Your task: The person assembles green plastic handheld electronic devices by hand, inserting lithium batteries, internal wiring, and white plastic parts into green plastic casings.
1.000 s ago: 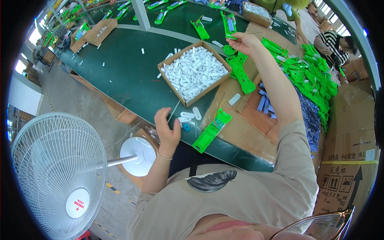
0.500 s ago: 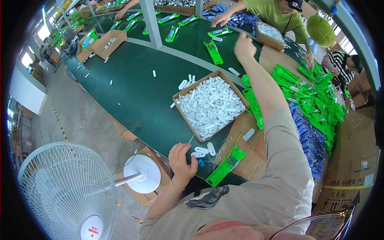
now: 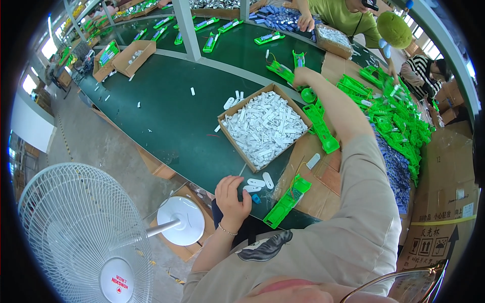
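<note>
My left hand (image 3: 231,196) lies palm down on the near edge of the dark green belt (image 3: 166,111), fingers curled and nothing seen in it. A few white oval pieces (image 3: 256,183) and a thin stick lie just past its fingertips. Beside them is a long green plastic part (image 3: 286,202) with a wire. My right hand (image 3: 302,77) is stretched far out beyond an open cardboard box (image 3: 251,97) full of small white pieces. It sits against upright green parts (image 3: 299,59). Whether it grips one is unclear.
A big heap of green parts (image 3: 399,116) and a blue pile (image 3: 397,174) lie to the right. A white floor fan (image 3: 81,232) stands at lower left. Another person (image 3: 343,15) works across the belt. Cartons (image 3: 442,202) stand at the right.
My view has shifted, so the belt and box sit lower in the picture. My right arm stays stretched toward the far green parts, and my left hand remains at the belt's near edge.
</note>
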Motion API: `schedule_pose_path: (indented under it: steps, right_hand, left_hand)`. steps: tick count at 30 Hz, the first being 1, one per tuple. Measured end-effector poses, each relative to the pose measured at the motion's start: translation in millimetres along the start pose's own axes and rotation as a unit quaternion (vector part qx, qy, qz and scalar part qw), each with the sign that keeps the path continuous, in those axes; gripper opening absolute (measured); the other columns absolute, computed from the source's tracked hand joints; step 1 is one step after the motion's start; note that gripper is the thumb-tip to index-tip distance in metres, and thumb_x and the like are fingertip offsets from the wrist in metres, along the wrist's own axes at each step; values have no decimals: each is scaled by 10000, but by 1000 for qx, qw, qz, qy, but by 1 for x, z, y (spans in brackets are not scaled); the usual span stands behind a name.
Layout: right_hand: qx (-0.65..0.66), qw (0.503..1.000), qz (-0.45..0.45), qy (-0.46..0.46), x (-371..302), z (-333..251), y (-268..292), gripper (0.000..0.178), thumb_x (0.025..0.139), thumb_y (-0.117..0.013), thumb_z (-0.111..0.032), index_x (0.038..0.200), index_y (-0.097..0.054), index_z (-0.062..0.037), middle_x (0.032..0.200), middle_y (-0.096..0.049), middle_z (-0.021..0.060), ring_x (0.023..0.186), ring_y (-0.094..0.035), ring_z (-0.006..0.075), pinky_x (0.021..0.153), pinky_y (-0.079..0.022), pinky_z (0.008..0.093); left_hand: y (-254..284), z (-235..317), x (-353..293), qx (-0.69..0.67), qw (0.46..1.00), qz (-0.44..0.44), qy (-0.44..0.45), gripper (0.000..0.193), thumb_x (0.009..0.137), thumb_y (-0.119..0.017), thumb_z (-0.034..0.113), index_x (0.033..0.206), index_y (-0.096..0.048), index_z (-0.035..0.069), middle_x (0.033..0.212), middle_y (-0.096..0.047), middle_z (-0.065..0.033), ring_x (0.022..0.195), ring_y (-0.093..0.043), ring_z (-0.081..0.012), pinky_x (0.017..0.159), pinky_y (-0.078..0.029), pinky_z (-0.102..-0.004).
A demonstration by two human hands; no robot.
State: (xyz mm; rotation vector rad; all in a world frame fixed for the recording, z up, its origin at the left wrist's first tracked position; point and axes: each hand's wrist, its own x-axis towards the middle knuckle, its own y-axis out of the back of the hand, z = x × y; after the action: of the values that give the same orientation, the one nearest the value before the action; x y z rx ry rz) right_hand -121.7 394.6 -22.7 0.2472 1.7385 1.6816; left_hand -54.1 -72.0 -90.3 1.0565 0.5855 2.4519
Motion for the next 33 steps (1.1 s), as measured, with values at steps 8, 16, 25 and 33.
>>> schedule_pose_path:
  steps: [8,16,25,33]
  right_hand:
    - [142,983,100,53,-127,94,7,407,646,-726,-319,904,-675,-9,888,-664,183,837,-636,299,746,-490,384]
    - [150,917,312,198,-331,33,89,447,684,-729,-104,1099,-579,-34,1046,-629,153,965,-601,325,837,-472,370]
    - [180,827,139,514,-411,-10,83,492,649,-780,-89,1102,-596,-32,1029,-633,105,935,-608,309,790,-492,382]
    - [779,500,-68,371,-392,-40,-49,709,869,-642,-387,1382,-325,-16,1191,-559,161,1093,-557,233,955,-437,371]
  left_hand:
    - [-1,3,2,1,1000,4,-8,330,683,-587,79,1010,-595,34,1025,-602,-128,1009,-550,-331,890,-413,-418]
    - [12,26,11,-49,996,45,-63,317,737,-582,33,1052,-557,18,1063,-573,-148,1020,-527,-339,914,-396,-425]
    - [25,148,86,-518,717,-466,-35,527,936,-473,287,1342,-349,-25,1103,-555,-140,936,-566,-210,816,-455,-336]
    - [6,163,64,-706,606,-353,93,534,981,-367,424,1346,-293,41,1090,-522,-147,818,-578,-198,723,-501,-321]
